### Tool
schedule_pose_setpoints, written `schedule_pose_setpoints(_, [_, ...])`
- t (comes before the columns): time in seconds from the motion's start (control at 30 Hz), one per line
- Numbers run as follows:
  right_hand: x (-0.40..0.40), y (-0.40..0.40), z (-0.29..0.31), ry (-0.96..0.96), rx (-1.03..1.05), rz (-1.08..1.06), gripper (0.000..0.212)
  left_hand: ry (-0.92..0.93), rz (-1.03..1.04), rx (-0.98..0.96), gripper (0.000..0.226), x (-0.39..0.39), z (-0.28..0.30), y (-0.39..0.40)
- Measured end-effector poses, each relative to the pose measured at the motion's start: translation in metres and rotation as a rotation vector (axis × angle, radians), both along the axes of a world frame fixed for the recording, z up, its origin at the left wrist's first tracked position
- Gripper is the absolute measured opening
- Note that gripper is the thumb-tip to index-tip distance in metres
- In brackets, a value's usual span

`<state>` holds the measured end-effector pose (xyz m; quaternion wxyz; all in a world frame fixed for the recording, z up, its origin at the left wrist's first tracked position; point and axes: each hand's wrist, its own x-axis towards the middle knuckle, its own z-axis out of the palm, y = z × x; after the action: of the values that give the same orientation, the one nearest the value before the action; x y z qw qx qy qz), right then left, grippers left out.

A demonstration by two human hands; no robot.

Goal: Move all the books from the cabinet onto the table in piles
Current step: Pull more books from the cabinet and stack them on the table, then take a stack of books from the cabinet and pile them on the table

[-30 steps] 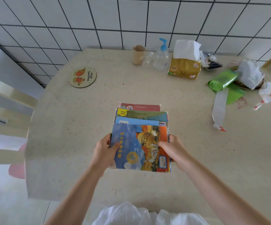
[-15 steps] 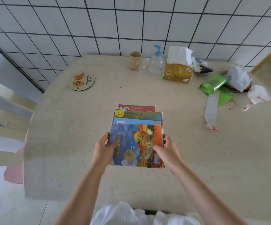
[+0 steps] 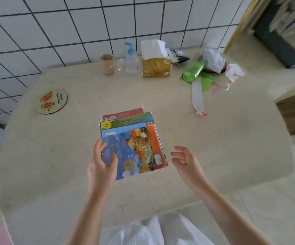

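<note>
A pile of thin picture books (image 3: 134, 142) lies on the beige table (image 3: 222, 147), fanned so that several top edges show. The top book has a blue and orange cover. My left hand (image 3: 101, 165) rests on the pile's left edge, thumb on the blue cover and fingers along the side. My right hand (image 3: 185, 161) hovers just right of the pile, fingers apart, holding nothing and clear of the books. A dark cabinet (image 3: 284, 30) with pale upright items inside shows at the top right.
Along the tiled wall stand a paper cup (image 3: 106, 63), a pump bottle (image 3: 131, 59) and a tissue pack (image 3: 155, 62). A green bag roll (image 3: 194, 70) and crumpled wrappers (image 3: 213, 61) lie at the back right. A round coaster (image 3: 52, 100) sits at the left.
My right hand has let go of the pile and pulled away to the right, fingers spread. The left hand stays on the books. The view has swung right, bringing the cabinet in.
</note>
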<state>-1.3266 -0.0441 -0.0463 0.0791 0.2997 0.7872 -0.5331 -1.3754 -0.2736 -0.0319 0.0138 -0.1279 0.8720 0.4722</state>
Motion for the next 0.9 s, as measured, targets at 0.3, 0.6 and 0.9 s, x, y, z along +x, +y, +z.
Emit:
schedule_pose_setpoints(0.3, [0.083,-0.012,0.003,0.137,0.227,-0.206,0.036,0.107,-0.630,0.107,0.045,0.032,-0.005,0.071])
schedule_pose_setpoints(0.6, [0.234,-0.005,0.002,-0.009,0.387,-0.623,0.034,-0.010,-1.175,0.188,0.024,0.089,-0.009,0.129])
schedule_pose_setpoints(0.9, [0.399,-0.045,-0.003,-0.109,0.379,-1.134,0.032,0.045,-1.768,0.027,0.020,0.214,-0.011,0.205])
